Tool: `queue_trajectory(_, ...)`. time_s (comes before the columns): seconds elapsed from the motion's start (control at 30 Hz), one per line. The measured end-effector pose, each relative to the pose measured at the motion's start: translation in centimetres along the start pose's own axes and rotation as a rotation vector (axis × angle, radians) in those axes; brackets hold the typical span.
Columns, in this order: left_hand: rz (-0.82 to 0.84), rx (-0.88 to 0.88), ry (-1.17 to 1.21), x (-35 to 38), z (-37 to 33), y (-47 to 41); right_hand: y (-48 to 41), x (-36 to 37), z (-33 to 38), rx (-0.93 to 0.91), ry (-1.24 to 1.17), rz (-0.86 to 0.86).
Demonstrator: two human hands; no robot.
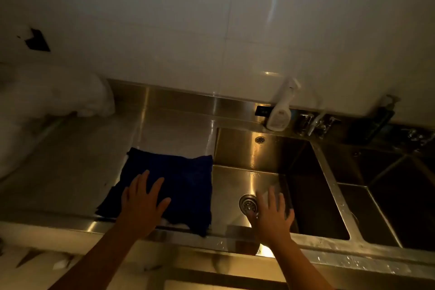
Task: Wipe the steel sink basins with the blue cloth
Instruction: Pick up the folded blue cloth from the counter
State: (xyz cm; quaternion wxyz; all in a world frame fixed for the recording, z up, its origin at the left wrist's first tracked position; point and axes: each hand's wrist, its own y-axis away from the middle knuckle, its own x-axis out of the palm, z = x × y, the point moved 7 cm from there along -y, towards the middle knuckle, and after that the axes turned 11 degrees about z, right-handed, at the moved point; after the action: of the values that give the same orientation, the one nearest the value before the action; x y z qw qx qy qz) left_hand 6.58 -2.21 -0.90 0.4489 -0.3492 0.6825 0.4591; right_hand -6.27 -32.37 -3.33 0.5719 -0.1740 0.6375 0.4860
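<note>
As left hand [141,205] touches cloth [186,179], bottle [280,110] behind

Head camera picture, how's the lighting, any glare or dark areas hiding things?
Head view: dim and yellowish; the blue cloth reads nearly black; the right half of the left basin and the right basin sink into shadow; glare streaks the tiled wall and shines beside the drain; the wide lens slants the counter; the white bundle at left is blurred.
</note>
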Motion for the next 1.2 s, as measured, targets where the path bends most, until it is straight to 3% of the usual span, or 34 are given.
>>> queue_trajectory(0.53,0.018,-0.121,0.001,-2.2,5.0,-3.8,-5.9,2.3,9.5,-0.15,0.017,0.068)
queue_trajectory(1.2,0.197,0.182,0.02,-0.9,13.4,-11.5,-7.2,5.9,25.5,-0.138,0.022,0.135)
